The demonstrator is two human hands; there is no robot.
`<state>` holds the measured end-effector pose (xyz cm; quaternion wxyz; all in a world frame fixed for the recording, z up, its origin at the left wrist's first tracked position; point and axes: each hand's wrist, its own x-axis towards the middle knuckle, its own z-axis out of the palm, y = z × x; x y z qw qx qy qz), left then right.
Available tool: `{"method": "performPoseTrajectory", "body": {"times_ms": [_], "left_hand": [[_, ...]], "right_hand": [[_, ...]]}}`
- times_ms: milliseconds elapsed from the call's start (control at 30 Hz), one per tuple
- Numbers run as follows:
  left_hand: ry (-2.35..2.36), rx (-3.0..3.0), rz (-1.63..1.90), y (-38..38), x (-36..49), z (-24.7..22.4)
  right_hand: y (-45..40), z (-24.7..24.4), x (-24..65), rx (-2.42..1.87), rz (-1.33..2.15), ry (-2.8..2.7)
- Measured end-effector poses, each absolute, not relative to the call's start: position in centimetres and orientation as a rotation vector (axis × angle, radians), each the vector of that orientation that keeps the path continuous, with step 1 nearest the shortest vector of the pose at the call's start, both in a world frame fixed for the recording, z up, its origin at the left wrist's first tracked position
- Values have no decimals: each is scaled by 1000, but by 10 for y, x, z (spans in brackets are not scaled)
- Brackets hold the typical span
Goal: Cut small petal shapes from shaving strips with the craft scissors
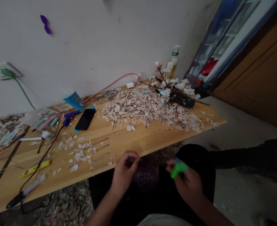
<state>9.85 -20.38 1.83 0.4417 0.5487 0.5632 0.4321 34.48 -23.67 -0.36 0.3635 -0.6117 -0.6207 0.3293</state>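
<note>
My left hand (126, 168) is held over the table's front edge with thumb and forefinger pressed together in a pinch; whatever lies between them, if anything, is too small to make out. To the right, above my lap, my right hand (190, 183) is closed around a bright green object (179, 169) with a bit of blue at its top. Motion blurs that object, so its kind does not show. Pale dried flakes (78, 153) and a few thin strips (102, 147) lie on the wooden table (138, 139) near my left hand.
A big heap of flakes (138, 105) covers the back, beside a flowering branch (166, 84) and a bottle (173, 64). Leftward lie a phone (85, 119), blue glue gun (69, 117), blue tube (74, 100), scissors (110, 93), yellow box cutter (36, 168) and black-handled knife (26, 191).
</note>
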Motion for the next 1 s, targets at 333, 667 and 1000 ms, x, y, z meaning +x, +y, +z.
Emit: {"method": "performPoseTrajectory", "body": {"times_ms": [333,667,1000], "left_hand": [[1101,2115,-77,-241,49,-52],[2018,2215,-248,-291,-35,-96],[1839,2127,-239,-274,-13,-56]], "right_hand": [[-219,-75,492,-1136,1197,-2633],[-138,-116,518,-436,1038,-2906],[-88,-121,522,-359,1187,-2823]]}}
